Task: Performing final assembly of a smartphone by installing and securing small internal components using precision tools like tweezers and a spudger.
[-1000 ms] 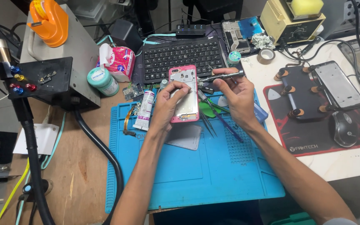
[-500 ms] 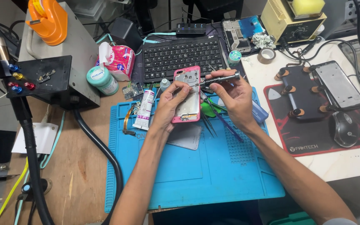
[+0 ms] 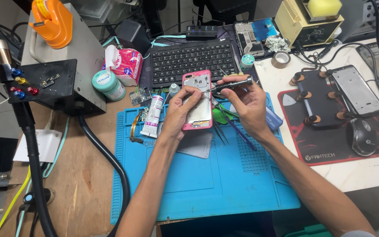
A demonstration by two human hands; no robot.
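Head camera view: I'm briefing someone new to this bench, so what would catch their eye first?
First, the opened pink phone at the centre, held in the left hand above the blue work mat, while the right hand points a dark screwdriver at its upper edge. Next, the orange holder on the grey unit at top left. Then the black keyboard just behind the phone.

Pink phone frame (image 3: 197, 101); blue mat (image 3: 207, 175); black keyboard (image 3: 191, 59).
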